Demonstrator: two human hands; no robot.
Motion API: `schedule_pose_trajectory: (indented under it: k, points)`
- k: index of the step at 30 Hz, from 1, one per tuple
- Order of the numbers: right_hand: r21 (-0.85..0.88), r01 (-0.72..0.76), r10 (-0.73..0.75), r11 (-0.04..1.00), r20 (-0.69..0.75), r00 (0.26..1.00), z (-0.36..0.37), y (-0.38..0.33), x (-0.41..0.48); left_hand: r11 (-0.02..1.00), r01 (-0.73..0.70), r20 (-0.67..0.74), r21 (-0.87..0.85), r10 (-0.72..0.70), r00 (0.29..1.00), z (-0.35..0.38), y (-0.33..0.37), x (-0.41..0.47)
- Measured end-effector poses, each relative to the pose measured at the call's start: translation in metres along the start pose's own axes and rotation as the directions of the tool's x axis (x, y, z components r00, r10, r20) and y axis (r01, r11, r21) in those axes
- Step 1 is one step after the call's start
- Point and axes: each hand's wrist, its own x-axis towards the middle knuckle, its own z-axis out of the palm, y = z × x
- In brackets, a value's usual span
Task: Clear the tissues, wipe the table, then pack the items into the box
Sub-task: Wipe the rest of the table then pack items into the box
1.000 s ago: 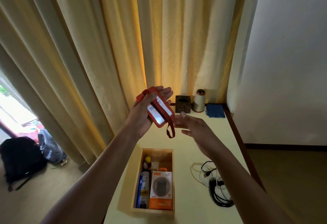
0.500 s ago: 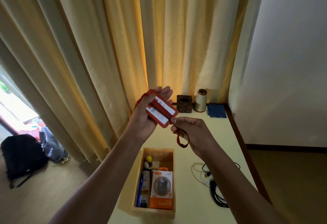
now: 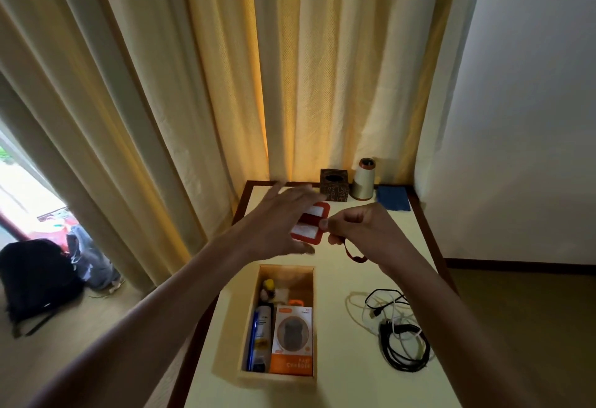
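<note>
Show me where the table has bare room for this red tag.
The right hand holds the red tag. Bare table runs between the wooden box and the cables, and across the near edge in front of both. The strip between cables and blue cloth looks free. The back edge is crowded: tissue holder, thread cone, cloth.

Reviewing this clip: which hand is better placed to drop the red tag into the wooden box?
Right, probably. The right hand pinches the red tag at its strap end, while the left hand is blurred, with its fingers spread straight and not gripping. The wooden box sits open close by.
</note>
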Motion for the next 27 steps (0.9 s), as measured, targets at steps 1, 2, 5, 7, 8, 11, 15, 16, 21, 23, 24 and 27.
schedule_pose_trajectory:
  k: [1,2,5,7,8,11,15,16,21,23,24,27]
  points:
    - [0.013,0.001,-0.001,1.000,0.008,1.000,0.000,0.000,0.000,0.994,0.048,0.001,-0.101,-0.048,0.999,-0.001,0.001,0.000]
    - [0.038,0.002,-0.003,0.999,0.013,1.000,0.000,0.000,0.000,0.981,0.082,-0.003,-0.175,-0.084,0.996,-0.003,0.001,0.000]
    - [0.169,-0.026,0.023,0.985,0.017,1.000,-0.004,0.002,0.001,0.934,0.130,-0.016,-0.333,-0.144,0.990,-0.006,-0.001,-0.005]
    - [0.277,-0.071,0.068,0.958,0.020,0.997,-0.007,0.005,0.002,0.848,0.177,0.004,-0.500,-0.201,0.979,-0.010,-0.005,-0.009]
    - [0.323,-0.096,0.093,0.941,0.027,0.995,-0.008,0.007,0.003,0.781,0.188,0.027,-0.596,-0.214,0.977,-0.011,-0.005,-0.011]
    - [0.436,-0.143,0.139,0.888,0.041,0.989,0.000,0.012,0.003,0.491,0.144,0.042,-0.859,-0.213,0.976,-0.004,-0.002,-0.014]
    - [0.465,-0.058,0.095,0.883,-0.057,0.994,0.024,0.011,0.001,0.088,0.061,0.030,-0.994,-0.321,0.947,0.019,0.011,-0.010]
    - [0.432,-0.014,0.061,0.902,-0.095,0.994,0.031,0.011,0.000,-0.008,0.042,0.042,-0.999,-0.356,0.934,0.022,0.015,-0.008]
    - [0.199,0.135,-0.084,0.971,-0.249,0.965,0.051,0.016,0.002,-0.197,0.013,0.114,-0.980,-0.509,0.853,0.023,0.025,0.007]
    - [0.076,0.146,-0.119,0.986,-0.282,0.952,0.054,0.018,0.003,-0.214,0.011,0.121,-0.977,-0.507,0.854,0.023,0.026,0.009]
    - [0.019,0.146,-0.134,0.989,-0.294,0.946,0.055,0.018,0.002,-0.210,0.013,0.118,-0.978,-0.497,0.860,0.023,0.026,0.009]
    - [-0.055,0.147,-0.157,0.988,-0.318,0.935,0.055,0.019,0.001,-0.171,0.018,0.098,-0.985,-0.471,0.877,0.023,0.027,0.008]
